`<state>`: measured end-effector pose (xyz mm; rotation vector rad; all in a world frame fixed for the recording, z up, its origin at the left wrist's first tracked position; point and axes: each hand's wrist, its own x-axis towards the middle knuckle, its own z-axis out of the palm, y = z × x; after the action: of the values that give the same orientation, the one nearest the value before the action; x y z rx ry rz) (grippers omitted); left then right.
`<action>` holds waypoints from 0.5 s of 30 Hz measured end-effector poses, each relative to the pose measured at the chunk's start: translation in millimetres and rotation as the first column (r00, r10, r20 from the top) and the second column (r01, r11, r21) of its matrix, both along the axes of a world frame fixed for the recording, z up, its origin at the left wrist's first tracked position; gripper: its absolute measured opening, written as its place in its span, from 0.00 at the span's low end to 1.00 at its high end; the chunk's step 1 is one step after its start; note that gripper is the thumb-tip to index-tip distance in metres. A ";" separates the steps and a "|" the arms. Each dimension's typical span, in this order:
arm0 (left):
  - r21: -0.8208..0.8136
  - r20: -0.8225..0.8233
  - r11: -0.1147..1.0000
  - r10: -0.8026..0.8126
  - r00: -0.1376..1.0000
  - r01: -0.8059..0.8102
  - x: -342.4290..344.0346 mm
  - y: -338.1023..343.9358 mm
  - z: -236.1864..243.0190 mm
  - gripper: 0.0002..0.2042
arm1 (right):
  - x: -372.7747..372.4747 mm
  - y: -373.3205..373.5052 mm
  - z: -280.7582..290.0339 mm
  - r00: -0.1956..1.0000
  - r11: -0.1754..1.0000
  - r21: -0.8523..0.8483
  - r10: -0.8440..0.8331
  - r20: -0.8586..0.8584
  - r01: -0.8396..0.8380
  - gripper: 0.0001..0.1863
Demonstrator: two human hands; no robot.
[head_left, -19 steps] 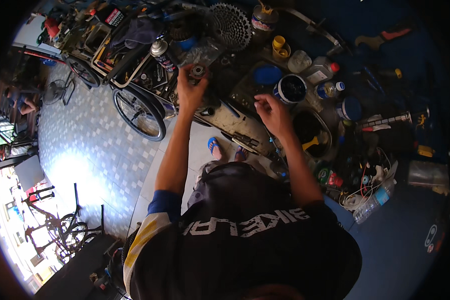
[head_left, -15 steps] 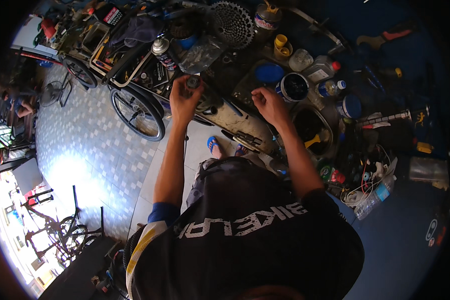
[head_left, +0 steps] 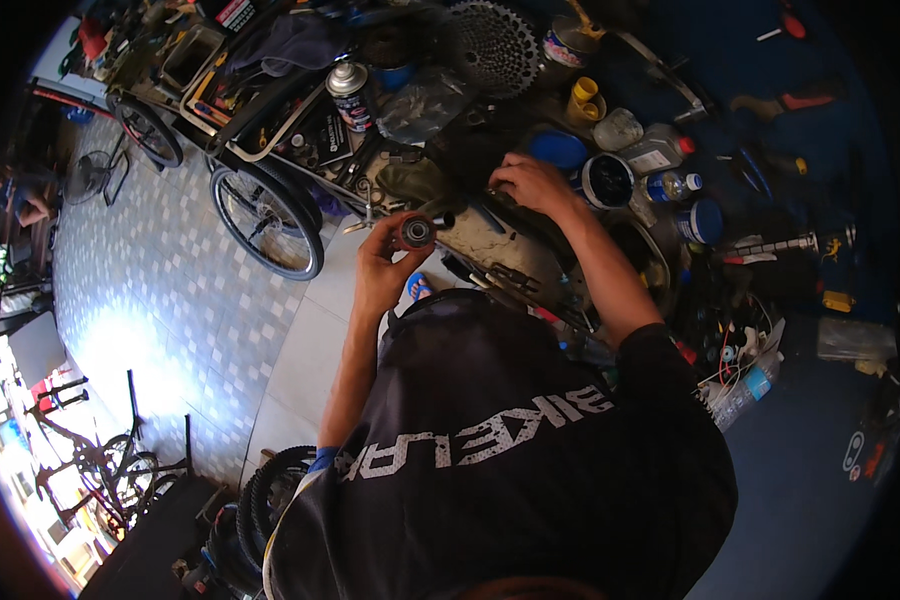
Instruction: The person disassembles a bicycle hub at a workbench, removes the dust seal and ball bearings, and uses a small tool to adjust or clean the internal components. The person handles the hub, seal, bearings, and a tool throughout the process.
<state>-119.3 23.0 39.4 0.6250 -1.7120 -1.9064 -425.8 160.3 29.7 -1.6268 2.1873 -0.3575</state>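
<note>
My left hand grips a red bicycle hub between thumb and fingers, in front of the bench edge. A round bearing shows in the hub's end face, which is turned up toward me. Over the bench, my right hand is bent at the wrist with its fingers drawn together; whatever lies between the fingertips is too small to make out. Just beyond that hand lies a blue lid, and to its right stands an open tub of dark grease.
A spray can, a clear plastic bag and a large cassette crowd the bench's far side. Bottles stand at the right. A bicycle wheel is beside the bench at left, over the tiled floor.
My left hand has come down toward my body with the hub, whose bearing face shows more clearly. My right hand has reached slightly farther over the bench. The view has shifted a little.
</note>
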 end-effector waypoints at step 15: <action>-0.196 -0.035 0.975 -0.109 0.993 0.101 -19.2 -24.8 65.9 0.25 | -8.0 -0.9 -4.7 0.969 0.971 -0.137 -0.171 0.180 0.196 0.10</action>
<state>-138.5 -1.8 105.4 0.4218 -1.9063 -1.7796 -433.8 159.4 25.0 -1.4135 2.2333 -0.7063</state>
